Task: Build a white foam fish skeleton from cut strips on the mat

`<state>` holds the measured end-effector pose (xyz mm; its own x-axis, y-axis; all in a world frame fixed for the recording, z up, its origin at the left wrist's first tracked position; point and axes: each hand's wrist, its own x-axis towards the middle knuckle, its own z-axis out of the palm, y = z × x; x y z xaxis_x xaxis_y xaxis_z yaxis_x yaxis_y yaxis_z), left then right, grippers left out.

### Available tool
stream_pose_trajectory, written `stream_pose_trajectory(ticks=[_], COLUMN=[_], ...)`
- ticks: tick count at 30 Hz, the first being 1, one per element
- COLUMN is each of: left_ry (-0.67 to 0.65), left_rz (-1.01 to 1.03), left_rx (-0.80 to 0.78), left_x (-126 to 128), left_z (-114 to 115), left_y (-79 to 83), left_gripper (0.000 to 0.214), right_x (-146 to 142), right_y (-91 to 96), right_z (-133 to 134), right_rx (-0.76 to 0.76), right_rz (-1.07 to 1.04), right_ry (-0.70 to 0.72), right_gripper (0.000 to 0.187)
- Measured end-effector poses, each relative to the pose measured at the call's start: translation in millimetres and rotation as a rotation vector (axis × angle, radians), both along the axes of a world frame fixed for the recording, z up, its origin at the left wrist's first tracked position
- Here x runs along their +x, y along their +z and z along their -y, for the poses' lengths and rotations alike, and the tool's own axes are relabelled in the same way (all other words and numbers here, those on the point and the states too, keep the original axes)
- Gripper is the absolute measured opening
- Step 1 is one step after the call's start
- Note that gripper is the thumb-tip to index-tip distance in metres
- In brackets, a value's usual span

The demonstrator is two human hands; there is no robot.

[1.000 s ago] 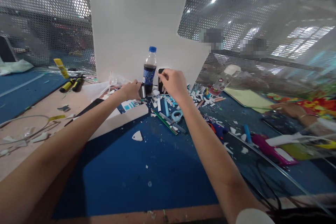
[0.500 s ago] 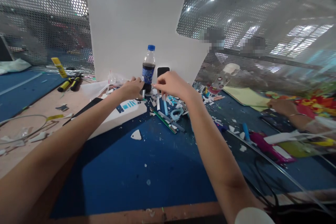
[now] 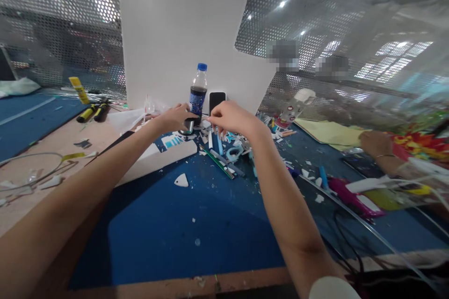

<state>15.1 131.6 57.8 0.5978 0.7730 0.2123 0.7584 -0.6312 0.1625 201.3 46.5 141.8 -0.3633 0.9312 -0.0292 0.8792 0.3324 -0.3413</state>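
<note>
Both my arms reach far across a blue cutting mat (image 3: pixel 182 224). My left hand (image 3: pixel 173 117) is curled round a small silvery roll (image 3: pixel 189 125) that stands at the foot of a cola bottle (image 3: pixel 198 93) with a blue cap. My right hand (image 3: pixel 229 118) is closed in a pinch just right of the roll, fingertips pointing at it; what it pinches is too small to make out. A black phone (image 3: pixel 216 100) leans on the white board behind my hands. Under my left wrist lies a white foam piece (image 3: pixel 161 154) with blue rectangles.
White and blue scraps, a green ruler (image 3: pixel 219 164), pale blue scissors (image 3: pixel 234 153) and a white triangle (image 3: pixel 181 180) litter the mat. Yellow-handled tools (image 3: pixel 91 112) lie at left. A clear partition (image 3: pixel 351 103) stands on the right; another person's hand (image 3: pixel 372 142) rests beyond it, near a pink tool (image 3: pixel 352 196).
My right hand has come down and left from beside the phone toward the roll. My left hand stays on the roll. The phone now shows fully.
</note>
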Motion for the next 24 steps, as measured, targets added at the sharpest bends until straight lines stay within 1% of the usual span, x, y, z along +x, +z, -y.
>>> stream_pose_trajectory(ticks=[3,5,6,11,17,20,24], left_ry=[0.057,0.092,0.112,0.252,0.441,0.498,0.527], left_rz=[-0.019,-0.015,-0.007,0.049,0.007,-0.022,-0.023], left_rx=[-0.044,-0.063,-0.073,-0.127,-0.116,-0.099,-0.082], left_x=[-3.2,-4.2,-4.3,2.6,19.4,22.0,16.7], left_z=[-6.7,-9.0,-9.3,-8.2,-4.8,-1.0,0.4], left_y=[-6.5,-6.7,-6.2,-6.4,-16.3,-20.5,-19.3], left_gripper=[0.044,0.033,0.031,0.031,0.034,0.035,0.035], right_x=[4.8,6.5,6.9,4.8,2.0,0.0,-6.1], right_y=[-3.0,-4.6,-5.2,-6.0,-5.8,-10.7,-21.3], right_z=[-6.6,-9.6,-10.5,-10.3,-9.5,-13.3,-19.1], right_rx=[0.011,0.030,0.045,0.176,0.371,0.456,0.496], right_rz=[-0.011,-0.026,-0.035,-0.080,-0.114,-0.109,-0.116], right_ry=[-0.010,-0.011,-0.012,-0.033,-0.054,-0.035,-0.024], right_gripper=[0.037,0.037,0.038,0.038,0.038,0.037,0.040])
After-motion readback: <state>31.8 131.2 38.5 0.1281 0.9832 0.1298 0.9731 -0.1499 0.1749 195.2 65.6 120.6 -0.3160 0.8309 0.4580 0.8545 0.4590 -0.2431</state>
